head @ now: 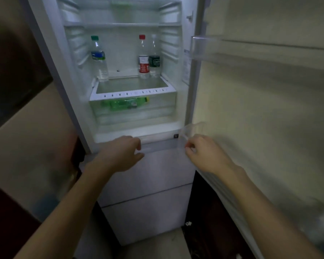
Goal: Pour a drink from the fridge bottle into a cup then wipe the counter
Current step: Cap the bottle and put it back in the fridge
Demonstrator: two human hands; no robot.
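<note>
In the head view the fridge (168, 53) stands open and lit. Three bottles stand upright on its glass shelf (133, 93): a green-capped bottle (99, 58) at the left, and at the right a red-capped bottle (143, 57) just beside a dark-labelled bottle (154, 57). A green bottle (127, 104) lies on its side in the drawer (135, 116) below. Nothing shows which of them the task means.

All look like thin clear plastic, so I judge them light to middling in weight. The walls probably give under a hard squeeze, and the cold may leave them damp and slippery. The labelled waist looks like the surest place to grasp, fingers wrapped right round. The right-hand pair stands so close that taking one risks knocking the other. The green-capped bottle has free room around it.

The left hand (120, 154) hovers at the bottom sill of the compartment, fingers loosely curled, holding nothing. The right hand (204, 154) is at the corner of the clear door bin (194, 128) on the open door (260, 109). Its fingers are bent, but I cannot tell whether they grip the bin or only touch it.

Fill levels are hard to read through the glare. The dark-labelled bottle's cap is washed out, and its label print is too small to make out. No cup, tabletop or cloth is in view, and the door and surroundings are dim and blurred.
</note>
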